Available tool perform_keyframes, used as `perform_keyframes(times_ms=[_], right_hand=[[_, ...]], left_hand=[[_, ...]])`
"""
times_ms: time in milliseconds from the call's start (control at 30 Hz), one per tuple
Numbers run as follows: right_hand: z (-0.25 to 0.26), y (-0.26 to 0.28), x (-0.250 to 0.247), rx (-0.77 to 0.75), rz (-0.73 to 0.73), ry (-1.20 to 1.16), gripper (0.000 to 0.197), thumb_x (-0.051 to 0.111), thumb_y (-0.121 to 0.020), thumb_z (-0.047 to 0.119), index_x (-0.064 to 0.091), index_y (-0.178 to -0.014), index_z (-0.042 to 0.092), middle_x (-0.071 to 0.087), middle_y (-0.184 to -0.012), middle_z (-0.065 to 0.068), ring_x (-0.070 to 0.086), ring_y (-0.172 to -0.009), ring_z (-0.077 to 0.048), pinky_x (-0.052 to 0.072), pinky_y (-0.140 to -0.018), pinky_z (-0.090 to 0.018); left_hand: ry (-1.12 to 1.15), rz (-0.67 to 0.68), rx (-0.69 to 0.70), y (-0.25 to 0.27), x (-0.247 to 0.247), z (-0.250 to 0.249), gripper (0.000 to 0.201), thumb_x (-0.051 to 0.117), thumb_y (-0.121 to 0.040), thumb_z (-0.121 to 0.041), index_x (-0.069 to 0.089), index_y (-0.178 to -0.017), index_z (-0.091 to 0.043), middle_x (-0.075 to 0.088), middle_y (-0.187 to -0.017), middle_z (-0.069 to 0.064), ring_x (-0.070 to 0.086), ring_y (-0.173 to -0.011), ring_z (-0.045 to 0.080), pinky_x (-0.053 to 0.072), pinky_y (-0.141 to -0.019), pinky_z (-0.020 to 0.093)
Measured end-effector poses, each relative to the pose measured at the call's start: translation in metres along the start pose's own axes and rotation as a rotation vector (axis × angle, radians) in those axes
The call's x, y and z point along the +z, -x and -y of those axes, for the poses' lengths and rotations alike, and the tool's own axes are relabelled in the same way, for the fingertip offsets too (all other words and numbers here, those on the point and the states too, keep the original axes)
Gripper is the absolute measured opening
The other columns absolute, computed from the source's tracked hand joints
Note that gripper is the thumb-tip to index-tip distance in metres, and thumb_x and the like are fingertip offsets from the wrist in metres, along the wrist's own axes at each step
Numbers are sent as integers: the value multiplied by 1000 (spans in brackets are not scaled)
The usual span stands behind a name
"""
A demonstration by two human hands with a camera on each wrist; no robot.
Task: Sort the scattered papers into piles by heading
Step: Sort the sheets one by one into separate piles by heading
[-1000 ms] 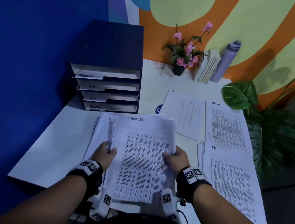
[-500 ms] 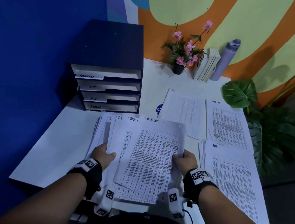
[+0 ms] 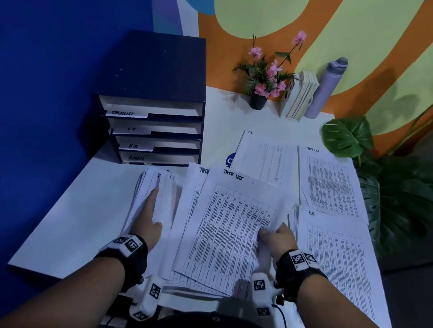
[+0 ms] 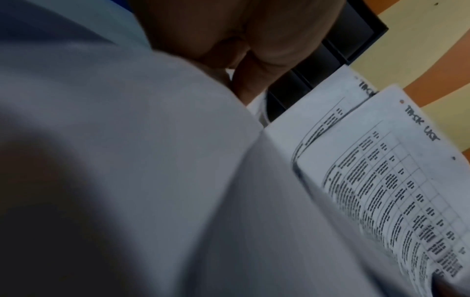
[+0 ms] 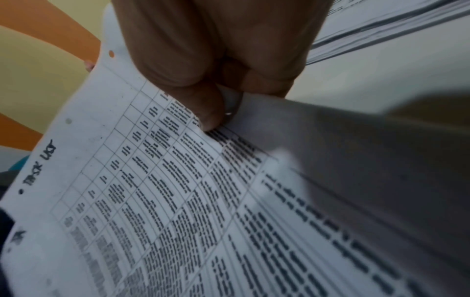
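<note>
A thick unsorted stack of papers lies at the near middle of the white desk. My left hand rests flat on the stack's left part, fingers straight. My right hand pinches the right edge of a sheet headed TASK LIST and holds it slanted above the stack; the same sheet shows in the left wrist view. Under it lies another sheet with a TASK heading. Sorted piles lie to the right: I.T., TASK LIST and H.R..
A dark blue letter tray with slots labelled TASKLIST, I.T, H.R and ADMIN stands at the back left. A flower pot, several books and a lilac bottle line the back wall. A large-leafed plant stands off the desk's right edge.
My right hand has drawn the top TASK LIST sheet rightward and turned it off the stack. My left hand let go of the stack's edge and now lies flat on it.
</note>
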State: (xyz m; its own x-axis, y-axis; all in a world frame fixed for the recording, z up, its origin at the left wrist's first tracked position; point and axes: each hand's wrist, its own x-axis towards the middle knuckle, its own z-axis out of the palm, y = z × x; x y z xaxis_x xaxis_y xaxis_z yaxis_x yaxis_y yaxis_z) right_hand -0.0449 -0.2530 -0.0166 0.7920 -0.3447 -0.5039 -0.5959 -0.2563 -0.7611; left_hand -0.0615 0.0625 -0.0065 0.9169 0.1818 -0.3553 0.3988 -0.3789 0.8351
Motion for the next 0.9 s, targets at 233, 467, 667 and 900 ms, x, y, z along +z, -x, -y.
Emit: perform_keyframes(times_ms=[233, 467, 667, 900], right_hand=[[7, 0, -2, -53, 62, -113, 14, 62, -84, -1, 59, -86, 13, 59, -74, -10, 57, -71, -27, 55, -72, -46], [8, 3, -6, -57, 63, -45, 10, 55, -87, 2, 61, -95, 4, 61, -77, -15, 58, -67, -26, 56, -61, -40], [-1, 2, -14, -21, 154, -139, 12, 57, -85, 4, 65, -91, 10, 59, -75, -18, 56, -62, -27, 53, -59, -42], [0, 2, -16, -34, 23, -24, 14, 60, -81, 4, 65, -95, 3, 66, -75, -17, 61, -64, -26, 56, -63, -47]], left_hand=[[267, 92, -306, -6, 14, -12, 66, 52, -77, -72, 63, -115, -20, 57, -121, 3, 46, -125, 25, 33, -109, 41], [94, 45, -118, -11, 24, -8, 23, 62, -88, -40, 56, -88, -18, 49, -87, 5, 46, -85, 19, 35, -79, 27], [67, -57, -126, -5, 24, -17, 32, 76, -80, -31, 51, -72, -12, 52, -78, 0, 52, -82, 19, 37, -74, 22], [30, -122, -118, -3, 23, -16, 22, 65, -89, -33, 61, -88, -11, 59, -101, 3, 54, -100, 21, 43, -88, 29]])
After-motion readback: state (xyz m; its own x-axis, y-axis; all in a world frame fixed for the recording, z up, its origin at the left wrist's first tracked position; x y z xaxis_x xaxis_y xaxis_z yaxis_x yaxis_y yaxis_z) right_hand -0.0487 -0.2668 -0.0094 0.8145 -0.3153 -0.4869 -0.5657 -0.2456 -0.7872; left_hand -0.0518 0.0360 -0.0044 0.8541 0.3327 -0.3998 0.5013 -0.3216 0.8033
